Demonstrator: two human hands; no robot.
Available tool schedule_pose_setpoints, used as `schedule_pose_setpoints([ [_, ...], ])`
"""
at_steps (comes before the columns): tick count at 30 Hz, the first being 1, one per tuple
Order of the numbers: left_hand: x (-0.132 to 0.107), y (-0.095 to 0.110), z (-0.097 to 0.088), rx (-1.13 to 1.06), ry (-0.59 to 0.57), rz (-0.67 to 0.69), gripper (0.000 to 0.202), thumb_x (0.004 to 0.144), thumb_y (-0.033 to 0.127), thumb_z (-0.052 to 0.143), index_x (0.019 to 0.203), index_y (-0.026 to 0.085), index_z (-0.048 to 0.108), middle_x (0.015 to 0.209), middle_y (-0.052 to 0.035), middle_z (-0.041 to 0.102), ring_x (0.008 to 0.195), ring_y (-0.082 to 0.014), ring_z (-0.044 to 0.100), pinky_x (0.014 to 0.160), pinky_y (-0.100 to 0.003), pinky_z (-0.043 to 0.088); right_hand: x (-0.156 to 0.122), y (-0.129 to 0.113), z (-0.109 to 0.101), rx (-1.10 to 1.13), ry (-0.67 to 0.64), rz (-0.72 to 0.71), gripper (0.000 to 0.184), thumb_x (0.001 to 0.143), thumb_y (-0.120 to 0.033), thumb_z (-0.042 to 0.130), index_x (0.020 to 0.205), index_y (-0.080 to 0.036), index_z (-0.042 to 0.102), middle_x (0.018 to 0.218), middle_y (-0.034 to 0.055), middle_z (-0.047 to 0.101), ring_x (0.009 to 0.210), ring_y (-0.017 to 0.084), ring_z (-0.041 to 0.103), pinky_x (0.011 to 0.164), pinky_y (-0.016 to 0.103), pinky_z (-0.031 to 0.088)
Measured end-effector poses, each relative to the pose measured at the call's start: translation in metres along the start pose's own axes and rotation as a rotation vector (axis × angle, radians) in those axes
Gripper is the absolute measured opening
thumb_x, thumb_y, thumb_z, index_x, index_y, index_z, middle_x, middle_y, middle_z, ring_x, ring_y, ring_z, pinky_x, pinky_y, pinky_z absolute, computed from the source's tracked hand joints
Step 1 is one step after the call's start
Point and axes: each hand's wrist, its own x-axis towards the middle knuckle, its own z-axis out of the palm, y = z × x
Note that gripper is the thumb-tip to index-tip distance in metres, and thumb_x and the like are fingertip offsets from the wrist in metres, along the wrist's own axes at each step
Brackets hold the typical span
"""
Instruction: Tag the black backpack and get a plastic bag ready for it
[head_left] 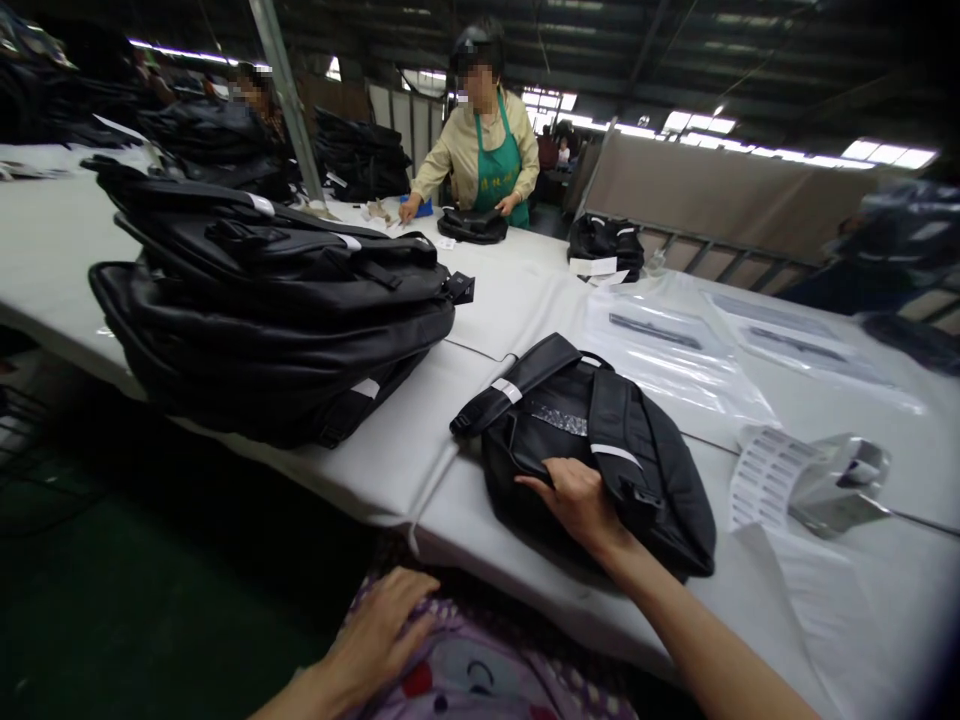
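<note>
Black and smooth, the bag [566,440] lies on the near edge of the white table [397,470], straps upward, with white bands round the straps. The right hand [581,500] is on it – fingers half curled at the edge of a panel, thumb stuck out to the side; whether it really grips the bag I cannot tell. The left hand [394,615] is loosely open, back upward, over the purple clothing [487,670], with nothing seen in it.

To the left of the bag is a big pile [277,310] of black bags, a black tag [461,288] hanging off its right end. Clear sleeves [660,370] lie flat beyond the bag, and to its right a label sheet [769,480] curls up. Across the table a co-worker [480,140] in a green apron [499,160] has one hand by a small black bundle [474,225] – the other reaches down to the tabletop
</note>
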Motion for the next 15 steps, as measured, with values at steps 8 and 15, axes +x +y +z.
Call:
schedule_pose_setpoints([
  [8, -0.045, -0.009, 0.027, 0.303, -0.442, -0.227, 0.049, 0.086, 0.049, 0.044, 0.133, 0.035, 0.042, 0.146, -0.0095, 0.029, 0.131, -0.0426, 0.023, 0.096, -0.065, 0.026, -0.004, -0.004, 0.001, -0.039, -0.028, -0.040, 0.045, 0.087, -0.052, 0.045, 0.067, -0.015, 0.058, 0.057, 0.0040, 0.058, 0.058, 0.016, 0.055, 0.056, 0.027, 0.033],
  [15, 0.032, 0.044, 0.082, 0.198, -0.935, 0.027, 0.066, 0.076, 0.050, 0.060, 0.133, 0.023, 0.043, 0.133, -0.0147, 0.047, 0.118, -0.0366, 0.046, 0.094, -0.054, 0.038, -0.004, -0.008, -0.003, -0.066, -0.060, -0.017, 0.046, 0.085, -0.054, 0.048, 0.062, -0.014, 0.056, 0.056, 0.0044, 0.058, 0.058, 0.015, 0.054, 0.056, 0.026, 0.031],
])
